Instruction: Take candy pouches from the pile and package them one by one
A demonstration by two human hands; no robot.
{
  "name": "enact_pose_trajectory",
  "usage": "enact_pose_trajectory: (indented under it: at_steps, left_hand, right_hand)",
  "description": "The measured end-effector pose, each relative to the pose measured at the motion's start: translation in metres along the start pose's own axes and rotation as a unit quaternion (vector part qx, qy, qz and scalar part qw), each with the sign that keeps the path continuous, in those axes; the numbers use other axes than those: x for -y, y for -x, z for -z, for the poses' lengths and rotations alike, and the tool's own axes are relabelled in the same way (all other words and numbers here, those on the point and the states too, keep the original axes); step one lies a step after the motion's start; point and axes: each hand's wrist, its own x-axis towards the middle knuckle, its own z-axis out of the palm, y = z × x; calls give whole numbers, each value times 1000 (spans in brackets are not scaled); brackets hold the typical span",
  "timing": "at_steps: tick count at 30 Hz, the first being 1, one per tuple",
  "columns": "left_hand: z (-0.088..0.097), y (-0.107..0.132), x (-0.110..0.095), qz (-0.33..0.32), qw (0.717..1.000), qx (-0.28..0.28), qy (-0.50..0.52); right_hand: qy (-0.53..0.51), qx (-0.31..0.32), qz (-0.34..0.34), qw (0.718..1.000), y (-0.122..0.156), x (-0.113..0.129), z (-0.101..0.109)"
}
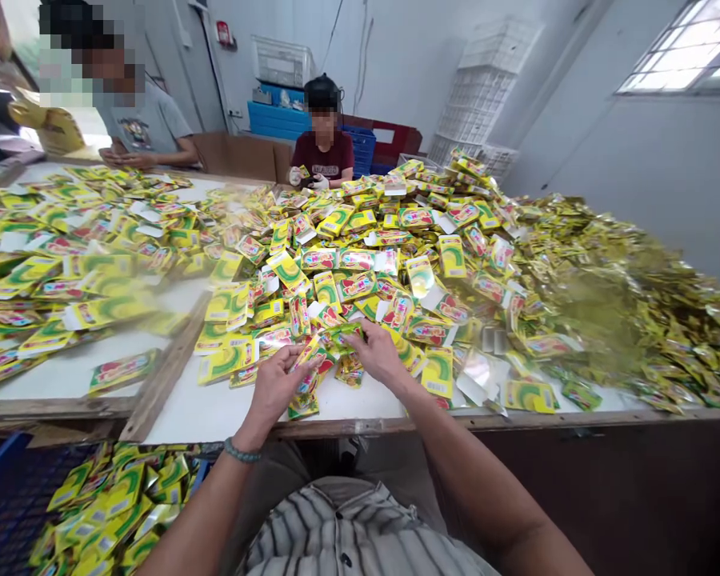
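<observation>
1 blue crate holds yellow cartons; left grip pinches 1 box, right grip 1 packet.

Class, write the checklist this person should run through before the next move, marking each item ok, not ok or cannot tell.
1. Left hand grips a box: ok.
2. Right hand pinches a packet: ok.
3. Packet fully inside the box: not ok, it shows outside.
4. More packets in view: ok, heaped on the right of the table.
5. Blue crate at lower left holds boxes: ok.
6. Every box in the crate closed: cannot tell, they overlap.
</observation>
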Motion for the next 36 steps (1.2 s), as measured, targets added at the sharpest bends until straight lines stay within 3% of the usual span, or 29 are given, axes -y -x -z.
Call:
enact_pose_trajectory:
  at_steps: [2,5,10,20,26,28,32,36]
  left_hand:
    - [-2,7,2,36,998,-7,46]
    - [-5,15,5,66,994,-13,88]
    - [-9,20,10,65,992,-18,111]
    - [-13,29,5,39,996,-52,63]
    - [-10,30,12,14,1000,16,19]
    - [-9,30,14,16,998,36,40]
    - [-8,29,14,51,991,58,109]
    - [-11,30,12,109,975,56,183]
  right_hand:
    - [14,67,-3,998,-2,0,6]
    - [7,111,-9,994,-1,-1,16]
    - [-37,135,-34,990,-1,-1,23]
    - [76,169,-57,981,-5,14,28]
    - [121,251,-18,960,-6,18,27]
    - [110,224,-21,968,-6,18,24]
    - [87,113,-14,990,2,17,11]
    - [62,72,10,995,17,15,-2]
